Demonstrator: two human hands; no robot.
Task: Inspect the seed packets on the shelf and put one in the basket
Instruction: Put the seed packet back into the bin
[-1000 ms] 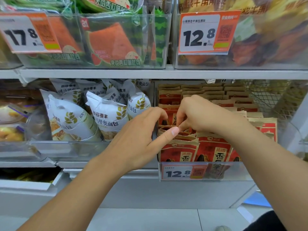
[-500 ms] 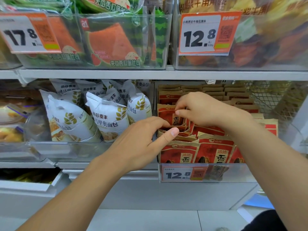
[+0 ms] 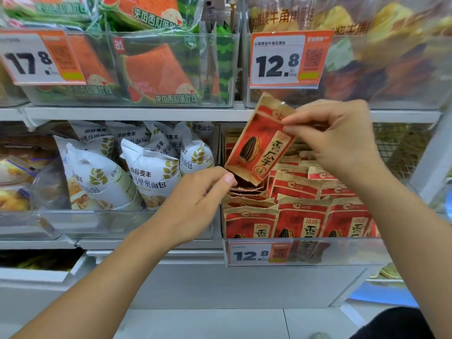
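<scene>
A red and gold seed packet [image 3: 259, 148] with a sunflower seed printed on it hangs tilted above the clear bin [image 3: 342, 252] on the middle shelf. My right hand [image 3: 342, 143] pinches its upper right corner. My left hand [image 3: 195, 204] sits just below and left, its thumb and curled fingers meeting at the packet's lower left corner. Several more packets of the same kind [image 3: 300, 216] stand in rows in the bin. No basket is in view.
White bread bags [image 3: 146, 172] fill the bin to the left. The upper shelf edge [image 3: 137, 113] runs just above the lifted packet, carrying watermelon toast packs [image 3: 156, 77] and a 12.8 price tag [image 3: 288, 59]. A wire mesh panel [image 3: 401, 148] stands at the right.
My right hand has pulled one seed packet up and out of the bin, turning its front to me. My left hand has shifted from parting the packets to the lifted packet's lower corner.
</scene>
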